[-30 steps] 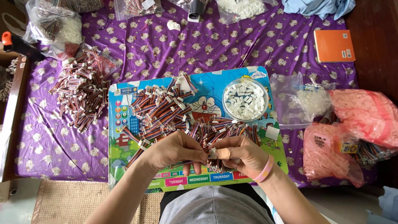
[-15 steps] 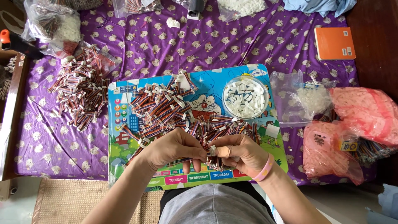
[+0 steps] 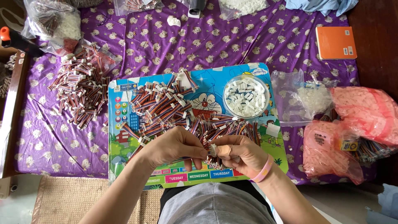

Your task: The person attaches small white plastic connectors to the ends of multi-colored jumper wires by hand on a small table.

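Both hands meet over the board's near edge: the left hand (image 3: 176, 145) pinches a thin, floppy wire lead (image 3: 195, 157), while the right hand (image 3: 238, 151) is closed on what looks like its small white connector (image 3: 213, 149). It seems light; best gripped by the rigid plug.

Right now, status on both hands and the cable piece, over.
Left hand pinching a short multicoloured ribbon cable. Right hand pinching a small white connector at its end. Loose cable pile on the board just beyond, not blocking.
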